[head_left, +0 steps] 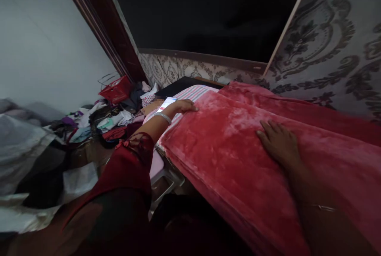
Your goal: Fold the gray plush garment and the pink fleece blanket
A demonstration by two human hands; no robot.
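Note:
A red plush blanket (226, 145) lies folded in layers across the surface in front of me, its pile showing lighter brushed patches. Flat on top of it rests my right hand (279, 141), palm down with the fingers a little apart. At the blanket's far left corner, my left hand (185, 106) reaches out with its fingers extended, touching the edge. Under that corner shows a striped cloth (193, 92) in pink, white and grey. A phone with a lit screen (167, 104) lies on it, just behind my left wrist.
A large dark screen (208, 14) stands against the patterned wall (333, 41). To the left are heaped clothes (116, 123) and a red bag (116, 89). A pale plastic stool or chair (166, 182) stands beside the blanket. White sacks (20, 145) sit at the far left.

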